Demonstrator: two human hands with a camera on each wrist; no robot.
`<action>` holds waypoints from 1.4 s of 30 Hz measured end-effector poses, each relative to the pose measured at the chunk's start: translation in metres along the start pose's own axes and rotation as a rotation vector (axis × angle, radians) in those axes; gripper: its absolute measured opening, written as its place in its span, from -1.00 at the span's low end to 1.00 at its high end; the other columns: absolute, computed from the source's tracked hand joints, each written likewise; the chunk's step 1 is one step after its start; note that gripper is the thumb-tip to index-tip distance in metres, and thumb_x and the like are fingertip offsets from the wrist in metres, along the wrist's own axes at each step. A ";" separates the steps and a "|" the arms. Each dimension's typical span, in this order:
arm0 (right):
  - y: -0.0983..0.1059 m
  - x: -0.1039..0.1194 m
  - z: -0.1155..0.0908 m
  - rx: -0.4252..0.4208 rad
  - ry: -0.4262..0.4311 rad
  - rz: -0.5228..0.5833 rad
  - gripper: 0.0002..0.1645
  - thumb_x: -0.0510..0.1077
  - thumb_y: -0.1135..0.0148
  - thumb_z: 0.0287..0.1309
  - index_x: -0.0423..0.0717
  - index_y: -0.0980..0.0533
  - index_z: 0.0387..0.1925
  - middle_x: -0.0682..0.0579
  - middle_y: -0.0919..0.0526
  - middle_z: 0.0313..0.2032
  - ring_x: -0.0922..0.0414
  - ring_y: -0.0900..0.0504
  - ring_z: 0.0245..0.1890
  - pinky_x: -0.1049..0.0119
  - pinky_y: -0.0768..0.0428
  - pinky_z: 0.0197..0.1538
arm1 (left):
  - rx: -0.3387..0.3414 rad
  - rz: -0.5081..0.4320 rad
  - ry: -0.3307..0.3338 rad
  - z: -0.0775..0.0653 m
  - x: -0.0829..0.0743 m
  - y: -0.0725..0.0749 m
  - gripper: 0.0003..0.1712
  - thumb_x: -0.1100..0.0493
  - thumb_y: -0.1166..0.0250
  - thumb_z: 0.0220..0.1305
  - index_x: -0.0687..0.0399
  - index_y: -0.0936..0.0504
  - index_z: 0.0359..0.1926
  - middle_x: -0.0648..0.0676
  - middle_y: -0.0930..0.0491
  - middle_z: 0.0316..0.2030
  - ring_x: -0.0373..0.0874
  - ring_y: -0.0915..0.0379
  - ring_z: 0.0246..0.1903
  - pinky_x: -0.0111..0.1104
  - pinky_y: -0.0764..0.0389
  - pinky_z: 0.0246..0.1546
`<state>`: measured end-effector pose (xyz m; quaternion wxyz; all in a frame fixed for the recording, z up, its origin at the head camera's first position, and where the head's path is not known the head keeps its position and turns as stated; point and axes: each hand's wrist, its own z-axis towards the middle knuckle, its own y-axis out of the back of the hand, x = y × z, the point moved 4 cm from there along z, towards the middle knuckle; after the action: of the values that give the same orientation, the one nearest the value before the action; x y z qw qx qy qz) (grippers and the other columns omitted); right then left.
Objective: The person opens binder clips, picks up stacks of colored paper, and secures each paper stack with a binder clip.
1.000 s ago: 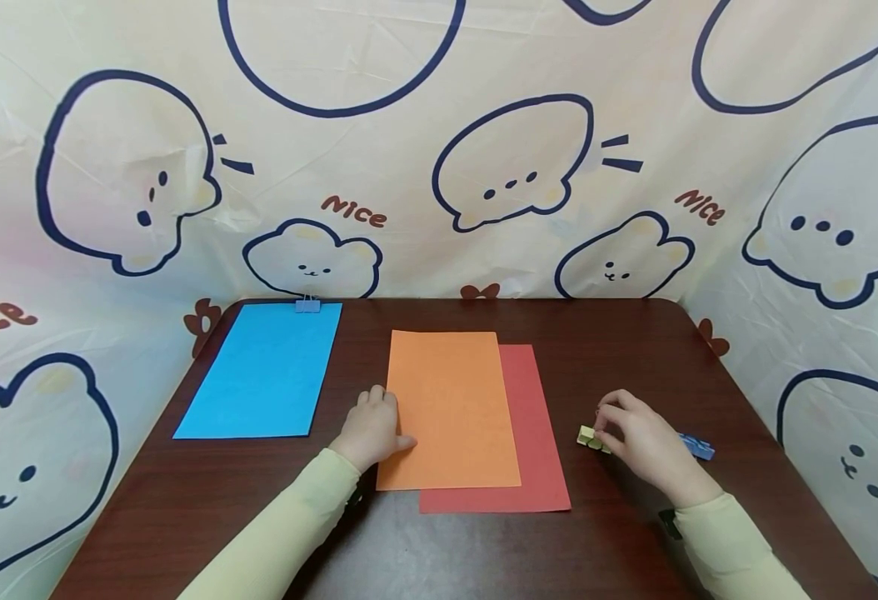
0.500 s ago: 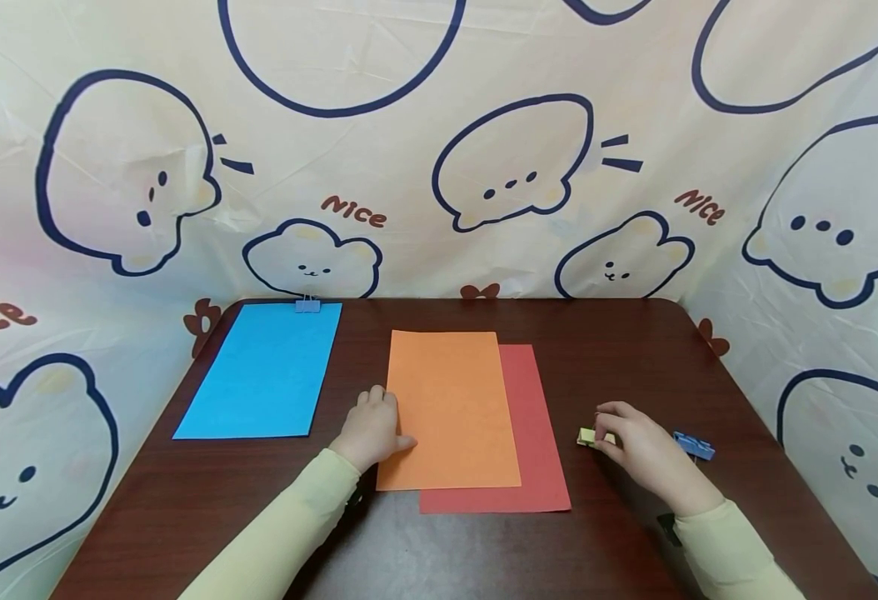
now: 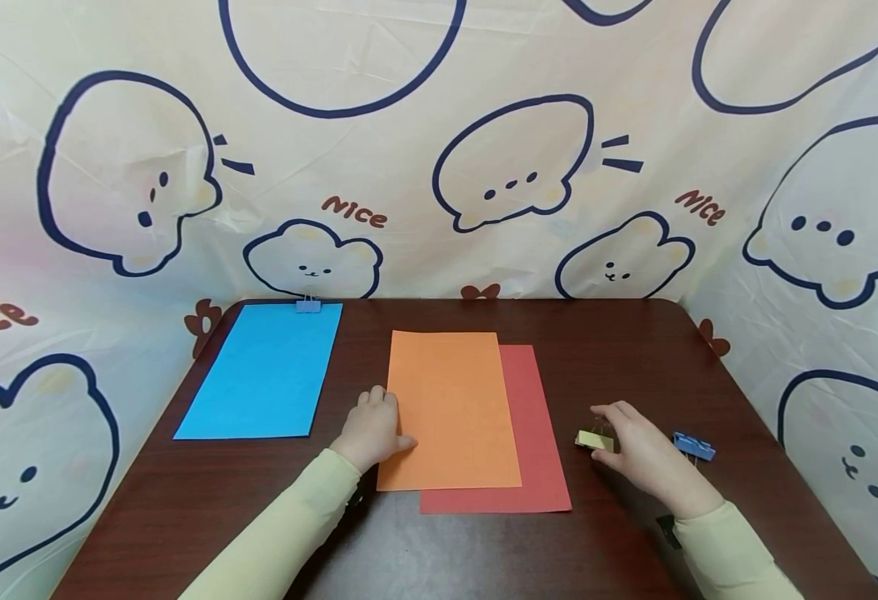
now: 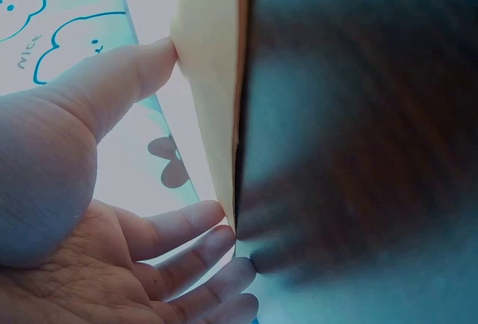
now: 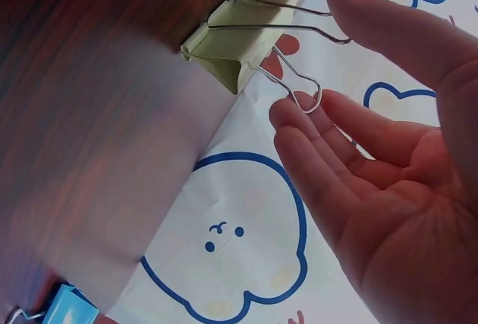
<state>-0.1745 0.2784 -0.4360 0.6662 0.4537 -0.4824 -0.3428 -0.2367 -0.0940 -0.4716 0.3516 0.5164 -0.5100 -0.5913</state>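
An orange sheet of paper (image 3: 450, 408) lies over a red sheet (image 3: 540, 442), which shows along the right and front sides. My left hand (image 3: 367, 429) rests at the orange sheet's left edge, thumb and fingers spread and touching the paper (image 4: 213, 92). On the right, my right hand (image 3: 637, 450) has thumb and fingertips on either side of a pale yellow binder clip (image 3: 595, 441). The right wrist view shows the clip's (image 5: 239, 36) two wire handles standing apart, thumb against one and fingertips against the other. Its mouth looks closed, with no paper in it.
A blue sheet (image 3: 259, 375) lies at the back left with a blue binder clip (image 3: 307, 307) on its far edge. Another blue binder clip (image 3: 694, 446) lies right of my right hand. A printed cloth (image 3: 484, 167) stands behind the table (image 3: 379, 550).
The right hand's thumb and fingers have spread apart at the yellow clip, which now shows more fully with its handles between them. The left hand and the sheets have stayed put.
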 end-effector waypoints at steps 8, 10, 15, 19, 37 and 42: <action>-0.001 0.001 -0.001 0.023 -0.034 0.035 -0.35 -0.26 -0.59 0.01 -0.41 -0.51 0.12 -0.21 -0.60 -0.04 -0.08 -0.69 -0.11 0.03 -0.71 -0.09 | 0.003 -0.006 0.005 0.000 0.000 -0.001 -0.18 -0.15 -0.60 0.07 0.44 -0.54 0.06 0.30 -0.45 -0.04 0.10 -0.34 -0.12 -0.07 -0.60 -0.11; -0.002 0.001 -0.001 0.021 -0.038 0.045 -0.36 -0.26 -0.60 0.01 -0.41 -0.52 0.10 -0.22 -0.60 -0.05 -0.08 -0.69 -0.11 0.02 -0.71 -0.10 | 0.002 -0.006 0.005 0.000 0.000 0.000 -0.18 -0.14 -0.60 0.07 0.45 -0.54 0.07 0.31 -0.46 -0.03 0.10 -0.34 -0.12 -0.06 -0.60 -0.11; -0.005 -0.001 -0.001 0.024 -0.044 0.052 -0.44 -0.28 -0.57 0.03 -0.37 -0.51 0.04 -0.20 -0.58 -0.06 -0.06 -0.67 -0.12 0.04 -0.70 -0.10 | 0.003 0.000 0.004 0.001 0.001 -0.001 -0.17 -0.14 -0.60 0.08 0.45 -0.54 0.08 0.32 -0.46 -0.02 0.11 -0.35 -0.12 -0.06 -0.61 -0.11; -0.006 -0.002 -0.001 0.025 -0.038 0.043 -0.48 -0.28 -0.54 0.06 -0.30 -0.50 0.02 -0.14 -0.55 -0.09 -0.02 -0.65 -0.13 0.07 -0.68 -0.11 | 0.005 0.002 0.005 0.001 0.000 -0.001 -0.17 -0.15 -0.60 0.08 0.45 -0.54 0.08 0.31 -0.46 -0.03 0.10 -0.34 -0.12 -0.07 -0.61 -0.11; -0.008 -0.002 0.002 0.040 -0.064 0.012 -0.35 -0.12 -0.57 0.09 -0.29 -0.46 0.12 -0.09 -0.58 -0.11 0.07 -0.59 -0.18 0.09 -0.65 -0.13 | 0.051 -0.051 0.050 0.006 -0.001 0.006 -0.24 -0.15 -0.54 0.16 0.45 -0.57 0.05 0.29 -0.48 -0.07 0.08 -0.37 -0.15 -0.08 -0.64 -0.16; -0.008 -0.003 0.004 0.034 -0.077 0.018 -0.37 -0.13 -0.56 0.09 -0.32 -0.47 0.10 -0.10 -0.57 -0.12 0.08 -0.56 -0.21 0.09 -0.64 -0.13 | 0.072 -0.099 0.081 0.012 0.001 0.007 -0.24 -0.14 -0.46 0.25 0.48 -0.56 0.12 0.33 -0.47 -0.02 0.12 -0.38 -0.10 -0.04 -0.63 -0.08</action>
<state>-0.1794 0.2773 -0.4442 0.6423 0.4472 -0.5176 -0.3457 -0.2498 -0.0937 -0.4653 0.3233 0.5767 -0.4903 -0.5679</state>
